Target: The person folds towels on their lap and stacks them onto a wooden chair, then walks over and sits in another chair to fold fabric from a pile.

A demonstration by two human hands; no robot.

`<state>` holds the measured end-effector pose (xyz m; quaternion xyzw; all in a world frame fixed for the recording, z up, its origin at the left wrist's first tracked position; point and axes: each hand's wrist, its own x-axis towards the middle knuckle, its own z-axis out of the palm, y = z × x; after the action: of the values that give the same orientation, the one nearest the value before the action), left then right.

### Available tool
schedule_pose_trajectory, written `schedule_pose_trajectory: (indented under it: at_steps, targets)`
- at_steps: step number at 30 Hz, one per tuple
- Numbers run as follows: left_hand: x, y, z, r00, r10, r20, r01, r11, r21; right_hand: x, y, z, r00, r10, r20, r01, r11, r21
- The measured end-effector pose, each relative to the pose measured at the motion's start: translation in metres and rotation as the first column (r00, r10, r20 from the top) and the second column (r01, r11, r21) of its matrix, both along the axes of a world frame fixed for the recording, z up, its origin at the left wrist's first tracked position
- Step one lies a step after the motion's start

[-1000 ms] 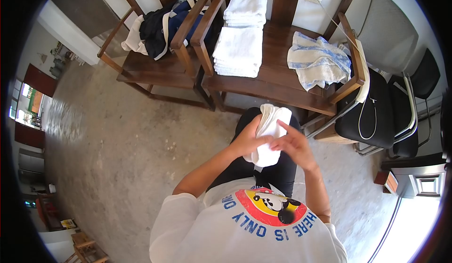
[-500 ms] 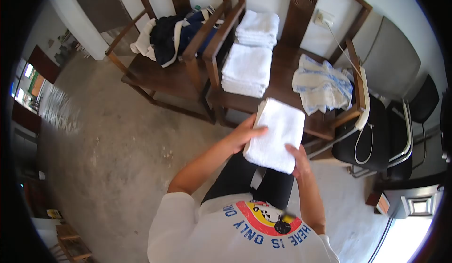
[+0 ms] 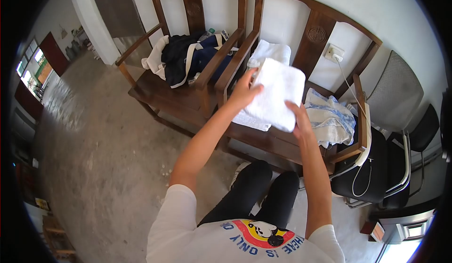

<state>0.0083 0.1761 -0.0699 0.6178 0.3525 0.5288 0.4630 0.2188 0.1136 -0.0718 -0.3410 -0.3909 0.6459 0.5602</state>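
Note:
A thick folded white towel stack (image 3: 276,93) is held up between my two hands, above the seat of the right wooden chair. My left hand (image 3: 246,91) grips its left edge, thumb on top. On the lower right edge my right hand (image 3: 299,117) is closed, with its fingers mostly hidden beneath. Behind the held towels, a pile of folded white towels (image 3: 270,52) stands at the back of the seat. A second white pile (image 3: 252,121) shows only its front edge under the held towels. To the right lies a crumpled blue-and-white cloth (image 3: 329,117).
The right wooden chair (image 3: 316,33) has armrests on both sides. Another wooden chair (image 3: 162,98) at left carries dark and cream clothing (image 3: 181,58). A white cord runs from a wall socket (image 3: 334,52) over the right armrest. Black metal-framed chairs (image 3: 362,169) stand at right.
Both hands have carried the towel stack forward and up, away from my body, over the chair seat. The camera view has tilted up, showing more of the chair backs.

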Motion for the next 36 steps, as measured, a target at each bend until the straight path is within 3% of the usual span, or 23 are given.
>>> schedule_pose_trajectory:
  at_steps: [2,5,6,8,9,12,14,16,20,21,24,26,29,33,36]
  targets:
    - [-0.006,0.037,-0.010,0.985,0.117,-0.127,-0.106,0.991,0.085,-0.009,0.037,-0.007,0.998,0.033,-0.058,-0.035,0.999,-0.034]
    - [-0.010,0.066,-0.049,0.859,0.265,-0.437,-0.284,0.959,0.023,-0.014,0.082,-0.061,0.985,0.043,0.166,-0.007,0.977,-0.212]
    - [-0.010,0.072,-0.064,0.831,0.259,-0.492,-0.314,0.949,-0.032,-0.016,0.089,-0.072,0.967,0.028,0.255,0.042,0.964,-0.261]
    - [-0.010,0.084,-0.091,0.769,0.234,-0.594,-0.379,0.916,-0.130,-0.015,0.092,-0.073,0.980,0.020,0.198,0.024,0.975,-0.221]
    - [-0.009,0.088,-0.108,0.785,0.352,-0.509,-0.420,0.907,-0.021,-0.014,0.094,-0.074,0.977,0.019,0.214,0.026,0.979,-0.204]
    - [-0.007,0.060,-0.062,0.822,0.293,-0.488,-0.362,0.931,-0.052,-0.015,0.092,-0.077,0.973,0.008,0.232,0.036,0.982,-0.186]
    - [-0.011,0.067,-0.065,0.785,0.344,-0.515,-0.385,0.923,0.030,-0.018,0.089,-0.066,0.977,-0.003,0.214,0.042,0.983,-0.177]
    - [-0.011,0.059,-0.052,0.780,0.349,-0.519,-0.382,0.923,0.046,-0.020,0.087,-0.070,0.951,-0.046,0.305,0.091,0.987,-0.135]
    - [-0.015,0.066,-0.075,0.639,0.337,-0.692,-0.395,0.915,0.080,-0.023,0.082,-0.078,0.831,-0.114,0.545,0.168,0.984,-0.050]
    - [-0.013,0.066,-0.072,0.626,0.338,-0.703,-0.393,0.915,0.090,-0.024,0.066,-0.055,0.818,-0.088,0.569,0.171,0.981,-0.094]
    - [-0.008,0.049,-0.054,0.545,0.345,-0.765,-0.385,0.913,0.137,-0.014,0.059,-0.071,0.701,-0.297,0.649,0.308,0.946,0.100]
    - [0.006,0.023,-0.016,0.433,0.366,-0.824,-0.367,0.906,0.209,-0.003,0.047,-0.087,0.758,-0.336,0.559,0.366,0.929,0.062]
    - [0.019,0.032,-0.034,0.413,0.507,-0.756,-0.142,0.856,0.497,0.001,0.026,-0.108,0.855,-0.281,0.436,0.347,0.934,-0.080]
    - [0.048,0.025,-0.037,0.294,0.310,-0.904,-0.078,0.950,0.301,-0.011,0.000,-0.112,0.925,-0.184,0.332,0.254,0.950,-0.183]
    - [0.055,0.028,-0.043,0.299,0.246,-0.922,-0.088,0.969,0.230,-0.016,-0.006,-0.112,0.902,-0.108,0.418,0.145,0.988,-0.058]
